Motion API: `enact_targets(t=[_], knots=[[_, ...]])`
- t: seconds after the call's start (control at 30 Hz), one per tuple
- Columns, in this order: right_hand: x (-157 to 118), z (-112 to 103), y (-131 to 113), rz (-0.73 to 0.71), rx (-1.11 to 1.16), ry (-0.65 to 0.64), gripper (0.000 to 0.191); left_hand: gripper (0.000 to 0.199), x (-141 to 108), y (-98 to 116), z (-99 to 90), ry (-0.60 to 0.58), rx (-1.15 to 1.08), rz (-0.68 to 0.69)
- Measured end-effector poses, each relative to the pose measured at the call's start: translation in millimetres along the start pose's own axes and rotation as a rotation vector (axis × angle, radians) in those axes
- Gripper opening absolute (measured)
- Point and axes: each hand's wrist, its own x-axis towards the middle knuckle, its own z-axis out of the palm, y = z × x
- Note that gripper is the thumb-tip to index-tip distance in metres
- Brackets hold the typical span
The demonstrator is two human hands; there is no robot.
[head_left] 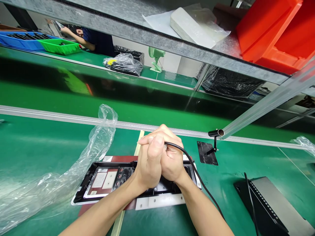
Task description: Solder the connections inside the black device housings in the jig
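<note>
My left hand [150, 160] and my right hand [173, 160] are pressed together, fingers closed, around the end of a black cable [190, 160]. The cable comes out between them at the top, then curves down past my right forearm. Its held end is hidden inside my hands. Directly beneath lies a long black housing [85, 182] with a raised rim. White and dark red plates and dark round parts show inside its left section. My hands and forearms cover the middle. A white strip [159, 201] with screws runs along the near side.
Crumpled clear plastic wrap [95, 144] stretches across the bench on the left. At right are a black bracket plate [207, 153] and a grey-and-black flat device [278, 203]. A metal shelf [118, 28] overhead carries a red bin [268, 32]. Another person [98, 39] works beyond.
</note>
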Motion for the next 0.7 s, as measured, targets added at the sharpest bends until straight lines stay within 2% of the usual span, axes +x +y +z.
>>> enact_targets(t=[0.17,0.7], knots=[[1.3,-0.2,-1.1,-0.005,0.026,0.0,0.027,0.05,-1.1,-3.5,1.2,0.025,0.003,-0.018],[0.2,1.1,1.0,-0.023,0.037,0.007,0.022,0.056,0.5,2.1,0.1,-0.034,-0.055,-0.007]])
